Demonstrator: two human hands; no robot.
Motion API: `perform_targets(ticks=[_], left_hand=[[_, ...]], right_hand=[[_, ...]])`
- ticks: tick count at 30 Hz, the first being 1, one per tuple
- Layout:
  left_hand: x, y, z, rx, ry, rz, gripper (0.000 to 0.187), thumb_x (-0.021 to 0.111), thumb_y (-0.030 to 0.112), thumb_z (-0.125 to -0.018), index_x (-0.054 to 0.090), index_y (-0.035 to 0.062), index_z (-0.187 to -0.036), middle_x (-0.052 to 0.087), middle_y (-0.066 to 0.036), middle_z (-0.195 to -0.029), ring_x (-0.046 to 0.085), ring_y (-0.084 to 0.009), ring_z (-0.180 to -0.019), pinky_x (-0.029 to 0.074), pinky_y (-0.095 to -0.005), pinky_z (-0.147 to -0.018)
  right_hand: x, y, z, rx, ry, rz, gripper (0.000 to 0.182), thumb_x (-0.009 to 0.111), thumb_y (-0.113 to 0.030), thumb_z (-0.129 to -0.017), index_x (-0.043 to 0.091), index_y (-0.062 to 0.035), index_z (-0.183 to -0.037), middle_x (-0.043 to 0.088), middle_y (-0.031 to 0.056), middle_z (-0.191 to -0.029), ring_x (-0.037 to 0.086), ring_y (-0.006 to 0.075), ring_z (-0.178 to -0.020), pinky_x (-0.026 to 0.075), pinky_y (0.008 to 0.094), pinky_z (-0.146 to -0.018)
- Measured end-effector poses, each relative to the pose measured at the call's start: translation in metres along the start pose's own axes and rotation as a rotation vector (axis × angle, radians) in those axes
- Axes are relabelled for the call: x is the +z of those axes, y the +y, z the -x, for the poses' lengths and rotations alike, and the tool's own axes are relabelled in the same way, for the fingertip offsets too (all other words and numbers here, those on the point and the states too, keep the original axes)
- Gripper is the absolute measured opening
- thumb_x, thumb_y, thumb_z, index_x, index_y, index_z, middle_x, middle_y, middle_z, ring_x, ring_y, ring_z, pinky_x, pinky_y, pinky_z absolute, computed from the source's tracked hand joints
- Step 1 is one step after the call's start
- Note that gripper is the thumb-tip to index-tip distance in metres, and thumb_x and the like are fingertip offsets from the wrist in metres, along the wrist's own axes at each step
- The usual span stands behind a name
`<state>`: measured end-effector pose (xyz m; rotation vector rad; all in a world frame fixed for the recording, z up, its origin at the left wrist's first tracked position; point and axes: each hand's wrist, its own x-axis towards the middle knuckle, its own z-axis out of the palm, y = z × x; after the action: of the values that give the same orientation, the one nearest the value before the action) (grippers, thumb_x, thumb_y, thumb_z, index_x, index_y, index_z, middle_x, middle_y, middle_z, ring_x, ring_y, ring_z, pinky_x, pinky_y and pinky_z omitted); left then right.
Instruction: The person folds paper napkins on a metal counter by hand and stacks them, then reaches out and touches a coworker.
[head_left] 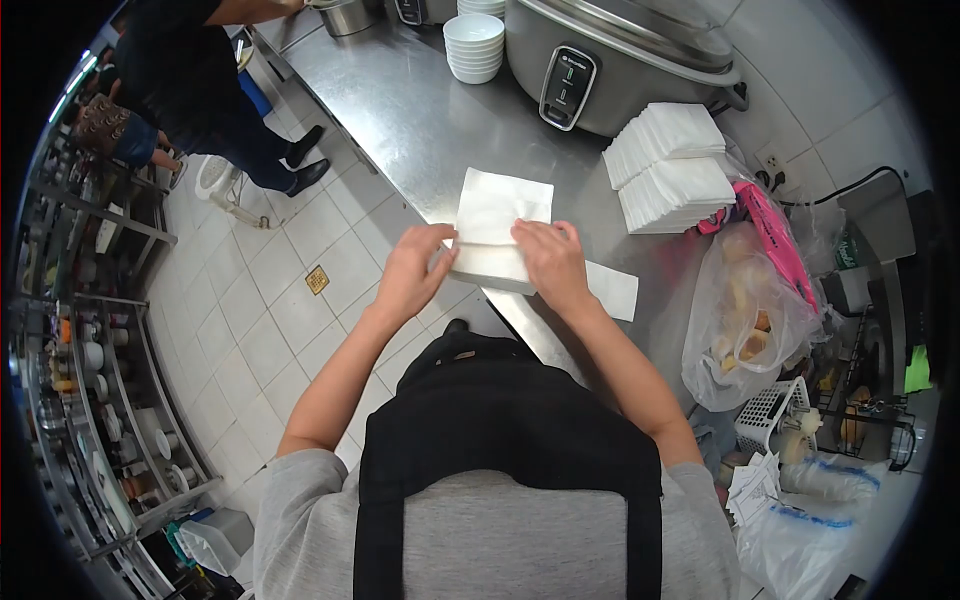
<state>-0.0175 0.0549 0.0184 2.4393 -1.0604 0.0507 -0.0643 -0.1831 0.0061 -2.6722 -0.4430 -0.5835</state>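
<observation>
A white paper napkin (504, 205) lies at the steel counter's front edge, with a crease across it and a lower part on top of what looks like a small stack of napkins (490, 275). My left hand (412, 268) pinches the napkin's left edge between thumb and fingers. On the right side, my right hand (553, 262) grips the napkin with curled fingers pressed on its surface; the thumb is partly hidden. Another white napkin (613, 291) lies flat beside my right wrist. A tall pile of folded napkins (672, 170) stands farther right on the counter.
A large grey rice cooker (610, 75) and stacked white bowls (474, 50) stand at the back of the steel counter (400, 130). A clear bag of food (750, 310) lies to the right. A person in dark clothes (190, 90) stands at the far left; shelves (110, 400) line the left side.
</observation>
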Motion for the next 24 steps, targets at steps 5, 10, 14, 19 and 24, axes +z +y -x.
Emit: perform_targets(ticks=[5,10,14,19,24], left_hand=[[-0.006,0.016,-0.009,-0.506,-0.128,1.923,0.048,0.053,0.031,-0.093,0.044,0.0016,-0.129,0.058,-0.019,-0.116,0.066,-0.0228,-0.086,0.054,-0.0308,-0.078],[0.008,0.065,-0.043,-0.597,0.086,1.663,0.056,0.056,-0.002,-0.080,0.040,0.0035,-0.133,0.056,-0.013,-0.114,0.056,-0.0187,-0.102,0.046,-0.0293,-0.089],[0.028,0.092,-0.076,-0.326,-0.110,1.382,0.056,0.051,-0.003,-0.083,0.039,0.0110,-0.136,0.055,-0.010,-0.111,0.056,-0.0136,-0.094,0.047,-0.0258,-0.081],[0.049,0.114,-0.112,-0.152,-0.227,0.814,0.052,0.058,0.003,-0.081,0.041,0.0089,-0.130,0.060,-0.013,-0.090,0.060,-0.0231,-0.081,0.049,-0.0318,-0.076],[0.075,0.112,-0.119,-0.002,-0.299,0.400,0.057,0.063,0.005,-0.075,0.037,0.0056,-0.126,0.060,-0.025,-0.083,0.060,-0.0404,-0.084,0.049,-0.0434,-0.075]], right_hand=[[-0.035,-0.021,-0.001,0.036,0.171,-0.110,0.027,0.059,-0.003,-0.077,0.065,-0.0055,-0.103,0.066,0.0070,-0.110,0.057,0.0232,-0.110,0.038,0.0412,-0.092],[-0.051,-0.002,0.038,0.051,0.234,-0.196,0.034,0.057,0.000,-0.079,0.062,-0.0038,-0.112,0.065,0.0089,-0.112,0.055,0.0261,-0.113,0.040,0.0380,-0.094],[-0.073,0.044,0.054,1.006,0.427,-1.533,0.035,0.060,-0.002,-0.083,0.053,0.0028,-0.118,0.065,0.0122,-0.107,0.059,0.0195,-0.104,0.046,0.0328,-0.089],[-0.084,0.069,0.083,0.958,0.324,-1.160,0.033,0.062,0.004,-0.080,0.052,0.0021,-0.111,0.067,0.0109,-0.095,0.065,0.0139,-0.081,0.051,0.0245,-0.072],[-0.056,0.090,0.118,1.016,0.208,-0.738,0.035,0.068,0.001,-0.073,0.055,0.0030,-0.105,0.069,0.0114,-0.083,0.065,0.0135,-0.072,0.050,0.0250,-0.064]])
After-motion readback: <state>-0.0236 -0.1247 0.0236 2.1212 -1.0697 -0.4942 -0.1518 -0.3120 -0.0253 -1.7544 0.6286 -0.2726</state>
